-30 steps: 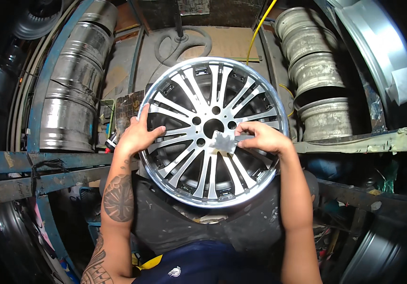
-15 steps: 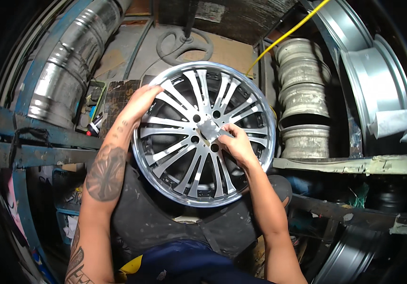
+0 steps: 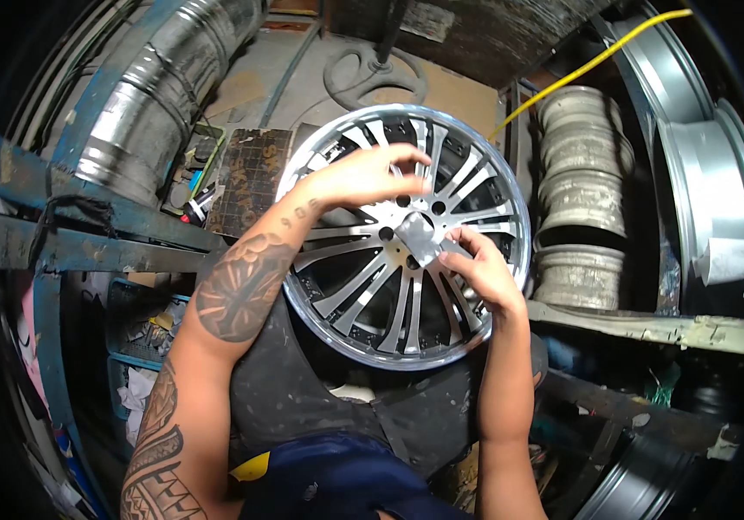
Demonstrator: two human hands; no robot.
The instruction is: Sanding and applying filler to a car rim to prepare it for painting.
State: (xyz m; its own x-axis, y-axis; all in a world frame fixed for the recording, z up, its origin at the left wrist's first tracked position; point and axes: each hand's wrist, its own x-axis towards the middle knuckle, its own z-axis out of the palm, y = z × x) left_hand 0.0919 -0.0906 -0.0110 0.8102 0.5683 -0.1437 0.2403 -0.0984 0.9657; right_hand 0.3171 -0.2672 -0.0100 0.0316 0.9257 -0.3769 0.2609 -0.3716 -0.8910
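A silver multi-spoke wheel rim (image 3: 359, 303) with a polished outer lip rests over my dark-clad lap. My left hand (image 3: 381, 178) reaches over the upper spokes above the hub, its fingers apart and holding nothing. My right hand (image 3: 485, 273) pinches a small grey square sheet (image 3: 417, 238), worn and pale in places, over the hub. The sheet hides part of the centre hole.
Metal wheels are stacked at right (image 3: 580, 191) and left (image 3: 129, 121) on steel racks (image 3: 86, 256). Behind lie a steering wheel (image 3: 372, 78) and cardboard (image 3: 463, 104). A yellow hose (image 3: 597, 61) crosses the upper right. Blue baskets (image 3: 142, 316) sit below left.
My left hand has left the rim's edge and moved right over the spokes. My right hand still holds the sheet at the hub. The view has turned slightly.
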